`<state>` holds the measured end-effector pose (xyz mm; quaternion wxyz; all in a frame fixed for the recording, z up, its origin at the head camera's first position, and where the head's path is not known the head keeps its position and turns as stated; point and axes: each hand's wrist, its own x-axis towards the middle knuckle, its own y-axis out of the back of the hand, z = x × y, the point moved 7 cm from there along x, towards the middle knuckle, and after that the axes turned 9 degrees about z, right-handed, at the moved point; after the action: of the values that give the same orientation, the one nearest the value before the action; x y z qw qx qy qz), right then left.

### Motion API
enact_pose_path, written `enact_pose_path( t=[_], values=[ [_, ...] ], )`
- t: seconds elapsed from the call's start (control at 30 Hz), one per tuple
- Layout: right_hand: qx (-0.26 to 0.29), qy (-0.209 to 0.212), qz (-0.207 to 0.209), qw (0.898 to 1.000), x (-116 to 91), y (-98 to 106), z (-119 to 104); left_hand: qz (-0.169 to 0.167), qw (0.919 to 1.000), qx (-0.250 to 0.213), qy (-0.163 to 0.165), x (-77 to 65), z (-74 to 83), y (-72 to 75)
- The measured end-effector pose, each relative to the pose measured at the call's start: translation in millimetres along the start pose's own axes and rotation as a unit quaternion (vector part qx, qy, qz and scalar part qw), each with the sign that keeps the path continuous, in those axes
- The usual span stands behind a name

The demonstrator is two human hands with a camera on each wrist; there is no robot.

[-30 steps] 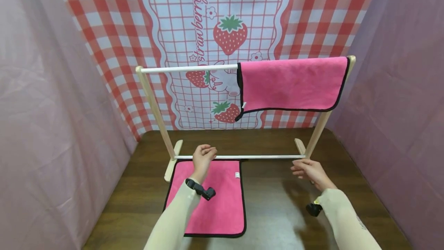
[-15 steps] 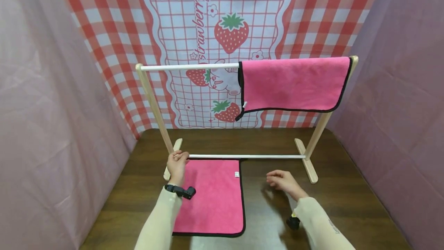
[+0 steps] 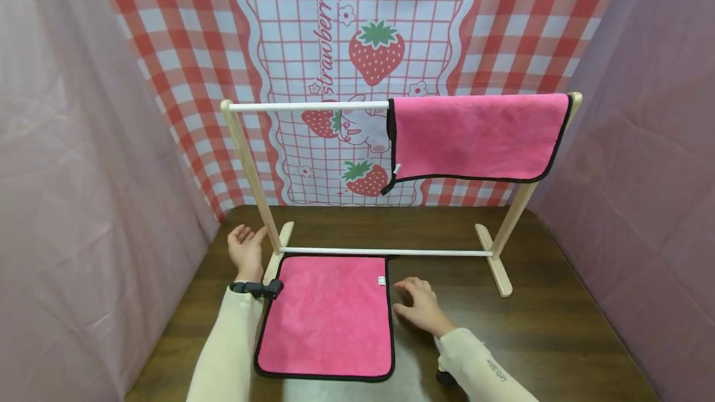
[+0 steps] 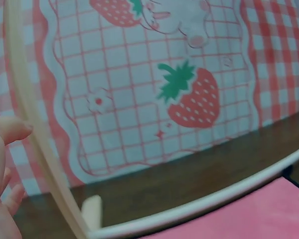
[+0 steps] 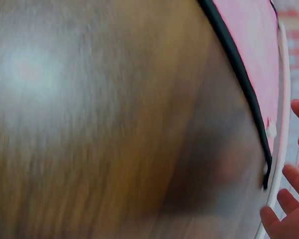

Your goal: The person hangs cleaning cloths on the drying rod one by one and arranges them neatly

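Observation:
A pink towel (image 3: pixel 329 315) with black edging lies flat on the table, its white tag near the far right corner. A second pink towel (image 3: pixel 477 135) hangs over the top bar of a wooden drying rack, on the right half. My left hand (image 3: pixel 246 253) is just outside the rack's left post (image 3: pixel 251 172), thumb pointing at the post and nothing held. In the left wrist view the thumb (image 4: pixel 15 129) overlaps that post. My right hand (image 3: pixel 421 306), fingers loosely bent and holding nothing, hovers beside the right edge of the flat towel.
The rack has a white top bar (image 3: pixel 307 106) and a white lower bar (image 3: pixel 436 252) just beyond the flat towel. Its wooden feet (image 3: pixel 494 259) stand on the brown table (image 3: pixel 536 340). A strawberry-print cloth (image 3: pixel 380 54) hangs behind, with pink curtains (image 3: pixel 642 172) at both sides.
My left hand has moved left, from over the flat towel to outside the left post. My right hand has come left and nearer, from the rack's right foot to the flat towel's right edge.

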<state>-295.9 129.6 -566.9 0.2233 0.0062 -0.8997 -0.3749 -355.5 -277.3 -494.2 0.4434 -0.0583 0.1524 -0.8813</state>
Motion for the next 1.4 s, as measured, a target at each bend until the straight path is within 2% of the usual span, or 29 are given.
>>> enact_pose_path(
  t=[0.17,0.37,0.6,0.73,0.87,1.03,1.13,1.4],
  values=[
    [-0.023,0.042,-0.051,0.998,-2.6,-24.6,-22.0,-0.033,0.9991,0.024,-0.014,12.6,24.8,-11.4],
    [-0.041,0.063,-0.138,0.988,-7.2,-57.8,-47.0,-0.060,0.9966,0.030,-0.048,19.5,55.5,-32.4],
    [-0.088,0.046,-0.187,0.977,-8.7,-84.5,-59.1,-0.112,0.9893,0.013,-0.092,15.7,88.1,-64.8],
    [-0.089,0.033,-0.204,0.974,-6.6,-91.9,-63.4,-0.130,0.9852,0.014,-0.111,12.2,102.0,-79.0],
    [-0.086,0.024,-0.224,0.971,-9.0,-97.9,-63.6,-0.118,0.9835,0.039,-0.131,10.4,110.5,-84.7],
    [-0.109,0.022,-0.234,0.966,-13.3,-103.4,-58.2,-0.070,0.9854,0.060,-0.143,13.8,115.5,-80.8],
    [-0.109,0.017,-0.235,0.966,-13.0,-105.0,-54.3,-0.043,0.9839,0.072,-0.158,16.1,118.8,-78.2],
    [-0.079,0.003,-0.245,0.966,-11.0,-109.5,-48.2,-0.035,0.9711,0.120,-0.204,17.3,127.2,-76.6]
  ],
)
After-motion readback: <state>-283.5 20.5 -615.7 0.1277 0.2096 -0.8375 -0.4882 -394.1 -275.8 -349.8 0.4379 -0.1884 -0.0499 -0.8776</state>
